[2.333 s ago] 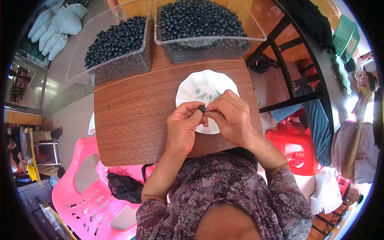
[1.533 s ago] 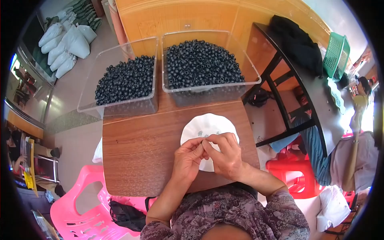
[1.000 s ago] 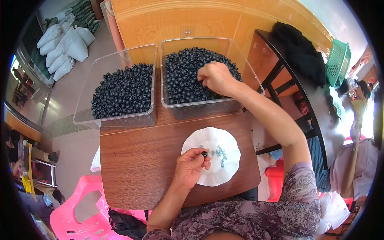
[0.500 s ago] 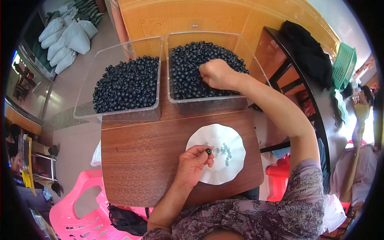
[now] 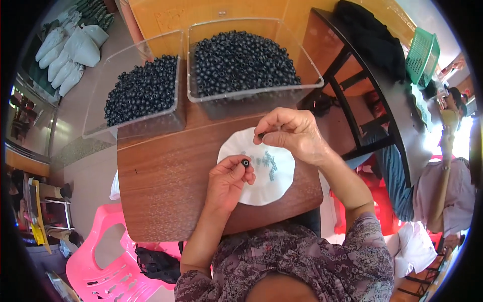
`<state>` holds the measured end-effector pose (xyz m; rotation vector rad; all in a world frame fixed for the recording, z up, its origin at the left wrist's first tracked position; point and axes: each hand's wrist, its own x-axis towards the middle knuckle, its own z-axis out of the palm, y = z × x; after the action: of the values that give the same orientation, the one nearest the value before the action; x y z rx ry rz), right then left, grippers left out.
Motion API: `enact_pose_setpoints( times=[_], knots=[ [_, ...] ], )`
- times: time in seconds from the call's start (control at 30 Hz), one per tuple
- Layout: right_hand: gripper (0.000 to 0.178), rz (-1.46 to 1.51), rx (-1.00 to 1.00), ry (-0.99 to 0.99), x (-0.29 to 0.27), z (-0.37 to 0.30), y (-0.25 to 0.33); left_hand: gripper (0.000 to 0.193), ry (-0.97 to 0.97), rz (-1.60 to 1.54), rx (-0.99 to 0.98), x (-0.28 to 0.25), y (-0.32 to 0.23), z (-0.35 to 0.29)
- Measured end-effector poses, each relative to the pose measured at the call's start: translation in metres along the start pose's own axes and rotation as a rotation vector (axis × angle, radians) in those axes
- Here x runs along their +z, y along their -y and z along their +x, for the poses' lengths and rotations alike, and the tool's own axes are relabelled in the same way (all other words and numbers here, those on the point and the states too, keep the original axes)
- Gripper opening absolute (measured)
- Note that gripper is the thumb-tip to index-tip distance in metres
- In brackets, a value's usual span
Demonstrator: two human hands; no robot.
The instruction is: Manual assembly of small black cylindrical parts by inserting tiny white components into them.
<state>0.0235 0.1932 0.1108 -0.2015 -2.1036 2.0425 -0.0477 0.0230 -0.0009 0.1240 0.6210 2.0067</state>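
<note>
My left hand (image 5: 225,185) is closed, pinching a small round black piece with a pale-ringed hole (image 5: 245,162) between thumb and fingertips, over the left edge of the white scalloped plate (image 5: 236,143). Above the plate's upper right part, my right hand (image 5: 297,135) pinches a small dark piece (image 5: 261,136), mostly hidden by the fingers; its kind I cannot tell for sure. Small grey-green bits (image 5: 270,165) lie on the plate or are marked on it. Behind the hands stand two clear plastic bins: the right bin (image 5: 251,94) and the left bin (image 5: 156,123), both heaped with black hollow round pieces (image 5: 241,63).
The brown wooden table (image 5: 161,176) carries bins and plate. A pink plastic chair (image 5: 95,251) with a black bag (image 5: 157,264) is at lower left. At right is a dark table (image 5: 387,105) with a green basket (image 5: 421,55); another person (image 5: 432,191) sits beyond it. White sacks (image 5: 83,46) lie at upper left.
My right hand has come out of the right bin, back to above the plate beside my left hand. The left still holds its black piece. The whole view has shifted.
</note>
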Motion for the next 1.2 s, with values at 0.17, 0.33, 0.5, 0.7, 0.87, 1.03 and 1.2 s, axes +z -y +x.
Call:
enact_pose_setpoints(
  times=[0.17,0.33,0.5,0.7,0.87,1.03,1.2],
  knots=[
    [0.017,-0.029,-0.126,-0.023,0.009,-0.023,-0.022,0.016,0.044,-0.001,0.003,0.017,0.004,-0.013],
    [0.017,-0.023,-0.148,-0.053,0.019,-0.042,-0.031,0.017,0.019,0.009,0.002,0.023,0.010,-0.025],
    [0.020,0.046,-0.135,-0.127,0.028,-0.059,-0.040,0.016,0.021,-0.008,-0.011,0.025,0.016,-0.034],
    [0.020,0.169,-0.153,-0.194,0.035,-0.072,-0.046,0.017,0.016,-0.009,-0.012,0.030,0.018,-0.042],
    [0.020,0.151,-0.111,-0.235,0.041,-0.076,-0.043,0.018,0.019,0.017,0.010,0.033,0.019,-0.047],
    [0.020,-0.012,-0.170,-0.242,0.042,-0.076,-0.041,0.019,-0.006,0.073,0.048,0.035,0.020,-0.049],
    [0.019,-0.228,-0.208,-0.264,0.040,-0.077,-0.038,0.019,-0.022,0.090,0.058,0.036,0.021,-0.048]
  ],
)
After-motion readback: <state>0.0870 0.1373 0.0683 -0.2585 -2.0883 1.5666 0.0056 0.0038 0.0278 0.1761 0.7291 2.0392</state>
